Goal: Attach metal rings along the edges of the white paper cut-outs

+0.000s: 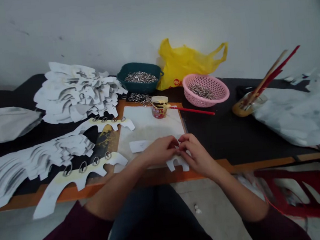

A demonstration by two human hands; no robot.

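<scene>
My left hand (160,151) and my right hand (195,152) meet over a white cut-out paper piece (178,162) lying on a pale work board (149,126) near the table's front edge. Both hands have their fingers curled and pinched together on the paper piece where they touch. Just behind the hands stands a small glue pot (159,107) with a red-handled brush (193,110) resting across it. To the left lie two long paper strips with metal rings glued on, one nearer (80,172) and one farther (106,122).
A dark green tub (140,76) and a pink basket (205,89) hold metal rings. Heaps of white paper cut-outs (78,91) fill the left side. A yellow bag (184,63), a dish of brushes (249,105) and a red stool (302,191) are to the right.
</scene>
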